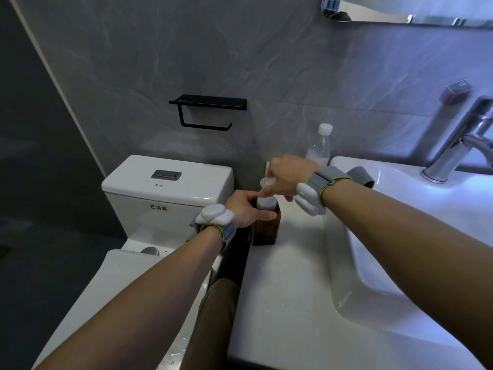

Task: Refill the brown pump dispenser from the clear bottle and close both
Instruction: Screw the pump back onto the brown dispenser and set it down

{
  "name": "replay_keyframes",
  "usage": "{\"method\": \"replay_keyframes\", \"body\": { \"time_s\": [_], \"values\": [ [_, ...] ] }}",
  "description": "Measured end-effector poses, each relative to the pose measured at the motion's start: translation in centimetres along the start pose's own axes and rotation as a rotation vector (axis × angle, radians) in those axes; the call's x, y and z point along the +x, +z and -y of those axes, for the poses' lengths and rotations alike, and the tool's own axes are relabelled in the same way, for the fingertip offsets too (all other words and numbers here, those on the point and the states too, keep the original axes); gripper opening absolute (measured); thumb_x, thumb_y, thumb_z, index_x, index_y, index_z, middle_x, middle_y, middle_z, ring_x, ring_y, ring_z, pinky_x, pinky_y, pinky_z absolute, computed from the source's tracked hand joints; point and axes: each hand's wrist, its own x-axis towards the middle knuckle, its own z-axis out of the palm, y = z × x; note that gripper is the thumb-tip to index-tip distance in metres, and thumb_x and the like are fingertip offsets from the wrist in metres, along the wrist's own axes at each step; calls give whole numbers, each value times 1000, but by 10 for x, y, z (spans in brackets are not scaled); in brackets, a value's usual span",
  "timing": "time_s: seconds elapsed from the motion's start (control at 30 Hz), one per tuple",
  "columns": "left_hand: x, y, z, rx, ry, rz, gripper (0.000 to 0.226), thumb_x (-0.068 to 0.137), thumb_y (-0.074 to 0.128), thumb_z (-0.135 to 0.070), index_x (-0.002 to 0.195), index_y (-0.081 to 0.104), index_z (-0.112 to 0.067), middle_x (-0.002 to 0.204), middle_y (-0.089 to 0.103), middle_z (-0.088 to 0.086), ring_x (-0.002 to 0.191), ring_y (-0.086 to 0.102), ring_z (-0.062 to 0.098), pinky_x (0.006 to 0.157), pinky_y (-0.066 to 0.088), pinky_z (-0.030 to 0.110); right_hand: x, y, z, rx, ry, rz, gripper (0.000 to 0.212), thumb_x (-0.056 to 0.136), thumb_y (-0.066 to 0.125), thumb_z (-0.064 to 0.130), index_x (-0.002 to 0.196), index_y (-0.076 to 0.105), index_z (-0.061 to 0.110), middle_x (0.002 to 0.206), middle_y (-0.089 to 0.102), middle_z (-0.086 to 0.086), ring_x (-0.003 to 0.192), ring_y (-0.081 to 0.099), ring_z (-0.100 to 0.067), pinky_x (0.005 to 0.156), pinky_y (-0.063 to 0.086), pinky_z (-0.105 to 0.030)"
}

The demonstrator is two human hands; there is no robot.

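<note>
On the white countertop (288, 289) left of the basin stands the square brown pump dispenser (265, 225), its shoulder gripped by the left hand (245, 209) while the right hand (288, 174) pinches the white pump head (265, 182) from above. Farther back by the grey wall, the capped clear plastic bottle (320, 145) stands upright, untouched.

bathroom | toilet (165, 193), basin (400, 236), tap (458, 145) (chrome)

Head camera looks forward and down, close over the countertop (280, 289).
</note>
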Motion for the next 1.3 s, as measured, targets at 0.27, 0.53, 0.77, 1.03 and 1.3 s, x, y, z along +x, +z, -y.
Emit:
{"method": "replay_keyframes", "body": {
  "time_s": [0.27, 0.53, 0.77, 1.03, 1.3],
  "values": [
    [-2, -1, -2, 20, 9, 7, 51, 70, 83, -24, 118, 68, -18, 101, 67, -3, 97, 60, 14, 86, 44, 26, -5, 5, -3, 109, 19, 30, 46, 85, 63, 47, 118, 62, 15, 70, 63, -2, 60, 58, -16, 68, 53, -31],
    [-1, -1, -4, 33, 0, 33, 56, 72, 82, -24, 125, 63, -17, 118, 67, 1, 101, 57, 14, 88, 41, 27, -2, -19, -3, -61, -137, 246, 76, 85, 62, -4, 148, 33, 26, 133, 57, -9, 91, 59, -20, 74, 49, -26],
    [1, -2, -2, 45, -14, 56, 59, 73, 81, -26, 128, 61, -19, 118, 65, -1, 102, 55, 13, 88, 39, 27, 12, -18, -7, -83, -113, 261, 64, 88, 61, 3, 144, 41, 25, 133, 59, -8, 114, 61, -27, 102, 48, -39],
    [2, -4, -4, 48, -2, 88, 55, 74, 80, -25, 126, 63, -17, 116, 65, -1, 105, 56, 14, 88, 39, 26, 9, -21, -1, -151, -179, 325, 74, 82, 65, 3, 145, 37, 33, 128, 59, -6, 95, 64, -24, 84, 55, -36],
    [2, -3, -2, 63, -23, 73, 56, 74, 80, -25, 125, 61, -15, 123, 65, 4, 115, 58, 22, 99, 43, 35, 7, -13, 6, 66, -101, 183, 38, 93, 56, 34, 127, 61, 19, 105, 67, -5, 59, 50, -9, 60, 45, -23]
  ]
}}
